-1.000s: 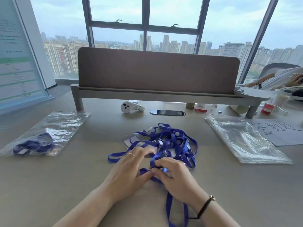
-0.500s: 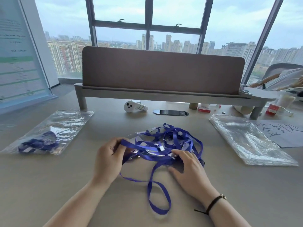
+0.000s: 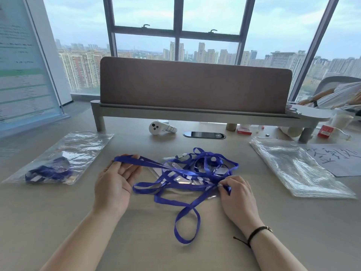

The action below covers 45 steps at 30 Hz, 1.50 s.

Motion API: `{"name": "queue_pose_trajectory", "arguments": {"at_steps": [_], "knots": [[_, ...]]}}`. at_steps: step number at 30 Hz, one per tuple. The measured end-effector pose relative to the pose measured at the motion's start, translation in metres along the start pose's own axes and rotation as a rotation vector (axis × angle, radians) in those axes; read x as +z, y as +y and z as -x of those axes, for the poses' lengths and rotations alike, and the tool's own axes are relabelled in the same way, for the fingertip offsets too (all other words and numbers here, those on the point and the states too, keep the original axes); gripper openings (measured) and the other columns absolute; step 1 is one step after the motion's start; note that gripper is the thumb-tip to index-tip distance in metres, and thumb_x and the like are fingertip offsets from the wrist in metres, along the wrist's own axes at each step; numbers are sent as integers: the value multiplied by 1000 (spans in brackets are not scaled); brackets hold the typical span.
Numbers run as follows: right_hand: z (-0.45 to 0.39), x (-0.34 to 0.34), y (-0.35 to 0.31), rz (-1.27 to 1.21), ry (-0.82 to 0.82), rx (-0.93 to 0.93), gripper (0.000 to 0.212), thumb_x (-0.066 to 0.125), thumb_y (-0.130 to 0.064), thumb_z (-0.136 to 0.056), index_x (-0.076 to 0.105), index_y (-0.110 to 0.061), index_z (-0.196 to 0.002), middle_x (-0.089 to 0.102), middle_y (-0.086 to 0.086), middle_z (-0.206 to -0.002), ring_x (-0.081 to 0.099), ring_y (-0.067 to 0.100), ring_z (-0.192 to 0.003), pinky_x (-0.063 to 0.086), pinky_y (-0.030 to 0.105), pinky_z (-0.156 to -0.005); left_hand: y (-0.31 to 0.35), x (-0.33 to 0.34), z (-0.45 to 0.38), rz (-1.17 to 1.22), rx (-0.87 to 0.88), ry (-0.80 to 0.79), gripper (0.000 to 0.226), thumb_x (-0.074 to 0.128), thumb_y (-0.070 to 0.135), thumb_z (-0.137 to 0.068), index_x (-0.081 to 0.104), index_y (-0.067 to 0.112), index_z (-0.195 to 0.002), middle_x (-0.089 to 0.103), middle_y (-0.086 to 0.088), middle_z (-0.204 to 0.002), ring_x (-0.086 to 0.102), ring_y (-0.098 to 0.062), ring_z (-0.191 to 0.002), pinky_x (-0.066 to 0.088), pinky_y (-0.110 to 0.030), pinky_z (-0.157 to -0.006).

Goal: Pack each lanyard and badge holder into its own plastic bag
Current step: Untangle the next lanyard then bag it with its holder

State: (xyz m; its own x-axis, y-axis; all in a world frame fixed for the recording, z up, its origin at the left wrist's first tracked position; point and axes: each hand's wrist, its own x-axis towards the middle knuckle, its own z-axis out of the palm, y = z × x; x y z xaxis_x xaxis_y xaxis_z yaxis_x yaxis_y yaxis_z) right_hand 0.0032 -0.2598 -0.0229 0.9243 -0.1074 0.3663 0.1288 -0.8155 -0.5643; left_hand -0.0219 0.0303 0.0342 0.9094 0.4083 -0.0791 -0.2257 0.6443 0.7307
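A tangle of blue lanyards [image 3: 197, 173] with clear badge holders [image 3: 173, 170] lies mid-table. My left hand [image 3: 115, 182] is on its left, palm turned inward and fingers fairly straight, with one strap loop hooked over the fingertips and stretched leftward. At the pile's right edge, my right hand [image 3: 239, 194] pinches a strap between thumb and fingertips. A loose loop trails toward me. A packed plastic bag [image 3: 78, 145] holding a blue lanyard sits at the left. A stack of empty plastic bags [image 3: 298, 171] lies at the right.
A brown desk divider on a grey shelf [image 3: 195, 85] crosses the back. Under it sit a white controller [image 3: 161, 128], a dark cable port [image 3: 204, 134] and small red boxes. A sheet of written paper [image 3: 343, 159] lies far right, and another person's arms [image 3: 332, 94] rest beyond.
My left hand has opened and drawn one strap loop out to the left. My right hand slid to the pile's right edge and now pinches a strap. The camera moved closer.
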Motion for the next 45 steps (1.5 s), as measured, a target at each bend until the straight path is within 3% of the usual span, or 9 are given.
{"name": "queue_pose_trajectory", "arguments": {"at_steps": [6, 12, 17, 21, 24, 29, 34, 39, 45], "knots": [[-30, -3, 1, 173, -130, -49, 26, 51, -29, -98, 67, -29, -118, 54, -7, -137, 48, 22, -126, 39, 31, -100, 10, -1, -5, 49, -22, -26, 26, 41, 17, -104, 65, 12, -94, 76, -10, -105, 71, -28, -108, 56, -40, -92], [-49, 3, 8, 175, -105, 59, 31, 51, -29, -93, 61, -28, -123, 54, -3, -139, 48, 23, -128, 37, 37, -103, 17, -8, -10, 55, -81, -58, 30, 42, 33, -102, 66, 13, -98, 70, -13, -121, 69, -32, -111, 53, -49, -99], [-41, 5, -28, -95, 123, -92, 25, 57, -8, -84, 63, -21, -104, 58, -5, -118, 50, 16, -103, 37, 26, -82, 11, 1, -2, -149, -96, -118, 44, 33, 36, -104, 64, 5, -94, 71, -20, -100, 72, -34, -86, 49, -51, -96], [-51, 12, -67, 197, -314, -424, 51, 62, -43, -88, 51, -35, -136, 50, -12, -133, 52, 14, -116, 47, 30, -88, 11, 5, 10, -139, -142, -302, 57, 34, 47, -99, 74, 8, -85, 72, -20, -110, 73, -38, -81, 58, -47, -76], [-67, 24, -76, 319, -439, -401, 30, 58, -41, -92, 63, -36, -121, 58, -8, -124, 58, 18, -106, 53, 37, -84, 16, 6, 14, -31, -157, -371, 59, 40, 54, -93, 75, 8, -86, 69, -21, -121, 70, -34, -65, 60, -37, -58], [-98, 14, -86, -13, -343, -198, 21, 56, -19, -94, 72, -26, -82, 72, -8, -89, 62, 17, -71, 51, 26, -61, 23, -2, 7, 50, -114, -275, 56, 48, 59, -84, 71, 8, -88, 69, -23, -120, 47, -22, -38, 48, -27, -51], [-108, -16, -124, -376, -299, -97, 18, 64, -23, -93, 78, -20, -83, 59, -7, -60, 40, 11, -42, 38, 22, -46, 17, -7, -4, -124, -64, -116, 54, 35, 48, -99, 66, 7, -83, 73, -21, -100, 27, -16, -31, 35, -20, -41], [-111, -45, -166, -624, -275, -39, 22, 65, -28, -94, 74, -13, -81, 67, 2, -63, 48, 15, -51, 42, 25, -48, 5, -7, -8, -656, 28, 140, 35, 45, 21, -94, 71, 15, -71, 76, -1, -84, 43, -16, -45, 32, -27, -50], [-105, -69, -200, -724, -238, 108, 36, 70, -46, -87, 75, -11, -81, 50, -3, -52, 33, 10, -39, 33, 20, -43, -1, -7, -6, -875, 168, 56, 36, 41, 9, -94, 73, 17, -78, 71, 15, -77, 52, -23, -71, 40, -32, -66]]}}
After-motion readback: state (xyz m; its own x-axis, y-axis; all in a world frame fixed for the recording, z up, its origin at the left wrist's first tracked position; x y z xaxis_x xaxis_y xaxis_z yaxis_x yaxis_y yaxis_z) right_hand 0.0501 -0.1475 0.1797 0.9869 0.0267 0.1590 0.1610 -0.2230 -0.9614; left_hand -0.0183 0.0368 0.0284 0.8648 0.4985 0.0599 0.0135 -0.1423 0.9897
